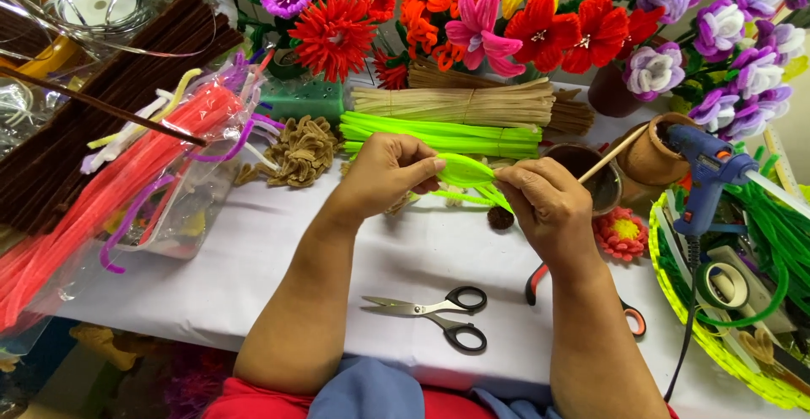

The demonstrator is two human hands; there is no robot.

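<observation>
I see red fuzzy sticks (110, 183) lying far left. My left hand (380, 174) and right hand (548, 204) pinch a green fuzzy leaf (466, 170) with their fingers above the white surface (278, 250). Scissors (439, 313) lie below. A blue glue gun (704, 170) rests right.

A work table (278, 250) covered with a white cloth is seen across the middle of the frame, evenly lit, with soft shadows cast on the cloth. Along the top edge, the view behind the table is closed off by a row of bright handmade flowers (506, 22). At the lower left, below the table's edge, a dim patch of floor (51, 377) is glimpsed in shadow.
</observation>
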